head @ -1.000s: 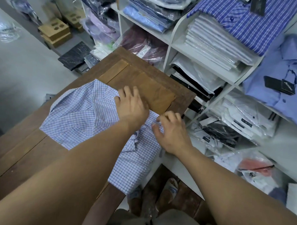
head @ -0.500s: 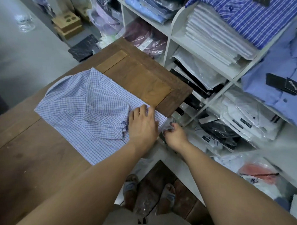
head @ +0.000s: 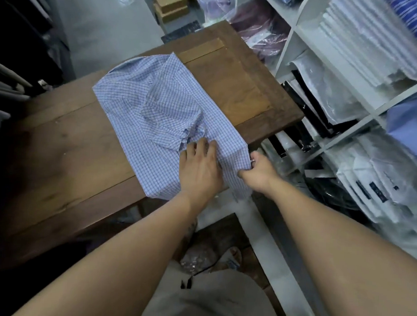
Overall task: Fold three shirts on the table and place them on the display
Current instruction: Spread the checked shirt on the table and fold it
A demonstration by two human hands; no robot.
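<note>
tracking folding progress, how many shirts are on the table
1: the blue checked shirt lies on the wooden table at its near edge, left hand pressing it, right hand pinching its hanging corner. Others may lie out of frame.

A blue checked shirt (head: 157,112) lies on the wooden table (head: 59,156).

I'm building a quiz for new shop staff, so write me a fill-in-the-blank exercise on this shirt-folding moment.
1. The checked shirt lies on a wooden ____.
2. The left hand presses flat on the ____.
3. The right hand pinches the shirt's edge on the side nearer the white ____.
Missing words: table; shirt; shelves.
</note>
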